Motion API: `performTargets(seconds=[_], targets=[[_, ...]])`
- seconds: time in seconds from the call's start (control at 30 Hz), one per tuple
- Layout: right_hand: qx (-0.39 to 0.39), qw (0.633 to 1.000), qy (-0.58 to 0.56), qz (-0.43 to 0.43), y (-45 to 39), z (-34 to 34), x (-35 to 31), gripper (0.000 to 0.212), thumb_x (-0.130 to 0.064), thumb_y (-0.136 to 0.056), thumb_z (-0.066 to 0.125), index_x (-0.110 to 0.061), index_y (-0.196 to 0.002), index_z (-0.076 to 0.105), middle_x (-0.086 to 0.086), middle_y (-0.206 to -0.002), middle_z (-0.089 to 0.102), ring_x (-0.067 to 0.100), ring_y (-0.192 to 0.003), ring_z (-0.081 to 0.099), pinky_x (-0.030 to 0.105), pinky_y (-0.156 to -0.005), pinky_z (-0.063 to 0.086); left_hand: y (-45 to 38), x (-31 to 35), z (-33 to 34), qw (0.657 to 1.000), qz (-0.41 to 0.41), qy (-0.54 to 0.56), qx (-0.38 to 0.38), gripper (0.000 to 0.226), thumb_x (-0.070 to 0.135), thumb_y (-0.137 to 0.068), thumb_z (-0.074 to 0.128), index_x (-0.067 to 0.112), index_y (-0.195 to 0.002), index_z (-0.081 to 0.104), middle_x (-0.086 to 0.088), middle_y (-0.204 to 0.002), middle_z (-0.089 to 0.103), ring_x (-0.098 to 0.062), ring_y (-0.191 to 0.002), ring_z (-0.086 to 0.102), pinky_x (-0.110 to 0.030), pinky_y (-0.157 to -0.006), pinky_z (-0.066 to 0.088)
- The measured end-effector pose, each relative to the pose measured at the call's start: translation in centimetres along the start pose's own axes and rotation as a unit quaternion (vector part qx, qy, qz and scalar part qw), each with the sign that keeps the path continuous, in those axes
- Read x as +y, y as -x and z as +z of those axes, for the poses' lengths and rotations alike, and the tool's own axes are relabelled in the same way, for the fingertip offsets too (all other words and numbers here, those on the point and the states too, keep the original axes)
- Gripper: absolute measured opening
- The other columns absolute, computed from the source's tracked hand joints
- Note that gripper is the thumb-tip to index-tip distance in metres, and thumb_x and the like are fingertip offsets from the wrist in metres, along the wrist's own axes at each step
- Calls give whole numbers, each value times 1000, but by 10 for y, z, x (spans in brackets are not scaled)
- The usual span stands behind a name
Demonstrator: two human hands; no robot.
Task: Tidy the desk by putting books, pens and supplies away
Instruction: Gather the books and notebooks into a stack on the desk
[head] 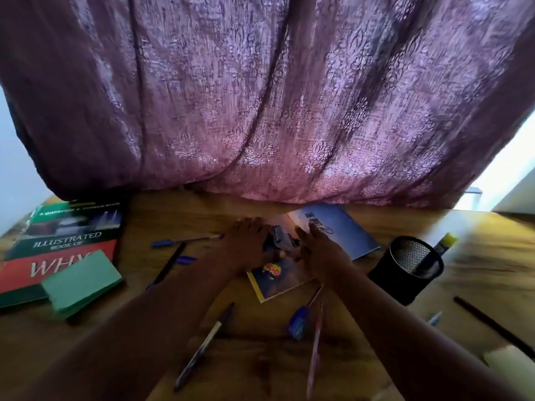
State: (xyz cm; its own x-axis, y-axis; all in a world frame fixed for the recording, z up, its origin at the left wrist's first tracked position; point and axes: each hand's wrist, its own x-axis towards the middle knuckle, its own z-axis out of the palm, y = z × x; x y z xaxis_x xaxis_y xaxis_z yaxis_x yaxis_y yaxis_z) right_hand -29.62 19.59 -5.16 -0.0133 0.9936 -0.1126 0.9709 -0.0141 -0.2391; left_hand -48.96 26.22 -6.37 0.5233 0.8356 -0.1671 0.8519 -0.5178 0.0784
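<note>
blue booklet (341,230) lies diagonally, far-left to near-right.

- One head-worn wide-angle view, looking forward and down from above the counter (289,342).
- It sits close: both forearms enter from the bottom edge toward mid-frame.
- The curtain (275,96) fills the upper half; straight edges bow near the frame's sides.

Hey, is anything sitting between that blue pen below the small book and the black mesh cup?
Only the person's right forearm crosses that stretch. The blue pen lies left of it and the black mesh pen cup right of it; no object visibly lies on the wooden desk between them.
</note>
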Motion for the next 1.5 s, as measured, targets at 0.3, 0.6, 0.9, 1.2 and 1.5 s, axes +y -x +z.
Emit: performTargets(seconds=[0.3,0.6,0.9,1.2,1.5], targets=[[6,1000,-10,0,2,-6,9,54,-16,-96,41,-33,-146,30,-1,-157,22,32,-127,47,42,-95,45,-12,5,-14,1000,-12,11,15,91,76,-77,50,30,-150,22,-12,-148,31,-37,-131,31,-45,-104,32],[46,998,-23,30,91,2,34,56,-25,-94,48,-32,-146,30,0,-153,30,28,-119,54,39,-89,50,-22,12,-33,994,-92,61,-14,115,73,-56,74,16,-143,24,-17,-139,30,-39,-130,27,-48,-103,30],[111,992,-10,51,115,34,37,48,-28,-91,38,-18,-137,47,11,-134,49,34,-107,59,40,-86,51,-17,17,-31,993,-100,65,10,117,77,-52,72,17,-142,27,-15,-142,28,-39,-132,24,-50,-104,28],[157,986,-63,2,127,15,25,58,-28,-98,42,-24,-150,17,6,-159,13,28,-143,22,40,-110,35,-9,16,-64,968,-60,234,73,69,40,-70,81,17,-129,53,0,-128,57,-19,-113,54,-26,-94,39],[306,895,-323,0,129,-27,-37,43,-13,-92,49,-32,-131,46,-9,-143,38,-1,-131,33,6,-102,27,10,29,-178,913,-127,353,160,34,7,-92,57,-8,-123,55,-22,-116,59,-28,-98,56,-24,-70,33]])
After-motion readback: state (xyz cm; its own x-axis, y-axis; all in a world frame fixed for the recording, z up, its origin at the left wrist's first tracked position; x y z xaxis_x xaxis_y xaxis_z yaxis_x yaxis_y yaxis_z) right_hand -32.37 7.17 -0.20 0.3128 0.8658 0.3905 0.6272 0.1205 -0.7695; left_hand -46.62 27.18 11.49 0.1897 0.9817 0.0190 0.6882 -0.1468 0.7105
